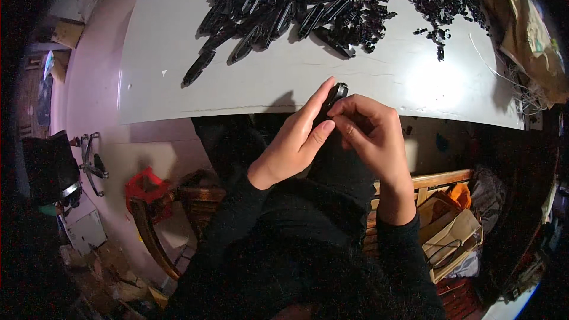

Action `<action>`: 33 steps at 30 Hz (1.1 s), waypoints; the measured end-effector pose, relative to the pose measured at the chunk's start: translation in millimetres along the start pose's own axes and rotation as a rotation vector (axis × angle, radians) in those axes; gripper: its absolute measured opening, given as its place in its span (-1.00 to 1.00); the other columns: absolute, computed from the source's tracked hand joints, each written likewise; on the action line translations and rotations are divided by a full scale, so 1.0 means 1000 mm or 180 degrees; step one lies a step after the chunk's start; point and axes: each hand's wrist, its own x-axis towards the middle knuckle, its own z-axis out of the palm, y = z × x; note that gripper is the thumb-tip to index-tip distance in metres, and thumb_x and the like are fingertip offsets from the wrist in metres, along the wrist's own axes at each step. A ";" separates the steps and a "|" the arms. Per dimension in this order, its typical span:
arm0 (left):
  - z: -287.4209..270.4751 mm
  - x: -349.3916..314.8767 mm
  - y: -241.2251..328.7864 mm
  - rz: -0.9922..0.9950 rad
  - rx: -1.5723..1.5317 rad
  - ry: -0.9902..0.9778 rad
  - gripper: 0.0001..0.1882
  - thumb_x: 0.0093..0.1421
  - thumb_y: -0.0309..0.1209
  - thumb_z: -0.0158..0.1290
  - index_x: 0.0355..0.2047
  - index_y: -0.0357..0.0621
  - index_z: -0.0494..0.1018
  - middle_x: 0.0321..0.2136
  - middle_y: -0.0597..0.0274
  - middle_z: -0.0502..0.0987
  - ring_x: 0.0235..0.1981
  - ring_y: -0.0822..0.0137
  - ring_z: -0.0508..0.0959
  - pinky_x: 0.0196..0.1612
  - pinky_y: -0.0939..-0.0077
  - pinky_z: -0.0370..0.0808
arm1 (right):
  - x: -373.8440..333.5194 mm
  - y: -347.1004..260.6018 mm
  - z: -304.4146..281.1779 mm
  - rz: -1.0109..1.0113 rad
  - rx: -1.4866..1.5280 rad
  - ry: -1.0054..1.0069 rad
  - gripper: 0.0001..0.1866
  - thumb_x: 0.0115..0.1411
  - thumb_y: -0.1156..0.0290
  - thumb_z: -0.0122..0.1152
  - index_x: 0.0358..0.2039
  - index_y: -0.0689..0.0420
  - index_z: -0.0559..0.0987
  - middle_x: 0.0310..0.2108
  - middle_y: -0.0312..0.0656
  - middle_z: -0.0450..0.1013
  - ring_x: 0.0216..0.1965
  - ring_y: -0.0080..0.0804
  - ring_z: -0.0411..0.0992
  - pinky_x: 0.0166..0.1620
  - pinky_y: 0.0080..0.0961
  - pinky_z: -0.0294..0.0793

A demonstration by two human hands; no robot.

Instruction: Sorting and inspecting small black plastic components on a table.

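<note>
Blk piece held right at table edge: drop risk

Black piece (pixel 339 93) is sitting betw. both hands, its far end showing above the table's near edge. Left hand (pixel 290 148) is bracing it w/ nearly straight fingers, thumb coming in near its lower end. Right hand (pixel 376 133) is curling its fingers, thumb & index tips meeting at the piece; can't tell if they're gripping the piece itself or some tiny part.

Main risk, IMO: the piece is slipping if those flat left fingers are loosening while the right is pressing. W/ the edge so near, it could be dropping toward the dark lap (pixel 284 207) or floor, hard to spot there. Pressing off-angle could be cracking a thin bit, too.

Farther out on the white table (pixel 148 83), a heap of long black pieces (pixel 255 12) is running into small black parts (pixel 361 24); a careless sleeve could be mixing them. Another small-parts pile (pixel 435 0) is lying off to the right, its top cut off.

Hard to see: piece's lower end, hidden by fingers; individual parts, all blk on blk; tabletop under the glare, washing out.
</note>
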 end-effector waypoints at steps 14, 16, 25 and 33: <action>0.007 0.004 0.006 -0.0512 -0.0186 -0.0200 -0.44 0.25 -0.40 -0.16 0.23 -0.21 -0.02 0.08 0.23 0.28 -0.16 0.44 0.38 -0.11 0.59 0.31 | 0.005 0.025 -0.014 0.0418 0.0793 0.0001 -0.78 0.04 0.37 0.28 -0.40 0.18 0.43 -0.60 -0.43 0.34 -0.63 -0.76 0.26 -0.62 -0.80 0.16; 0.007 0.013 -0.010 -0.0072 0.0215 -0.0049 -0.44 0.24 -0.41 -0.15 0.23 -0.19 -0.01 0.04 0.20 0.31 -0.18 0.39 0.39 -0.12 0.54 0.33 | 0.009 0.033 -0.019 0.0241 0.0945 0.0015 -0.79 0.06 0.39 0.25 -0.36 0.19 0.44 -0.59 -0.39 0.35 -0.62 -0.70 0.30 -0.62 -0.76 0.21; -0.019 0.089 -0.042 0.0676 0.3479 0.1068 -0.64 -0.02 -0.46 0.10 -0.17 -0.18 0.35 -0.12 0.16 0.32 -0.11 0.14 0.33 -0.10 0.28 0.33 | 0.088 0.043 -0.061 -0.0680 -0.2430 0.1259 -0.80 -0.04 0.54 0.16 -0.34 0.24 0.44 -0.65 -0.26 0.38 -0.61 -0.61 0.30 -0.53 -0.64 0.28; -0.019 0.064 -0.024 -0.0269 0.2802 0.0565 -0.72 -0.09 -0.51 0.17 -0.38 -0.20 0.30 -0.32 0.07 0.41 -0.27 0.13 0.43 -0.30 0.28 0.40 | 0.066 0.051 -0.076 -0.0004 -0.0985 0.1124 -0.87 0.01 0.47 0.24 -0.49 0.24 0.48 -0.59 -0.20 0.47 -0.70 -0.62 0.28 -0.63 -0.69 0.22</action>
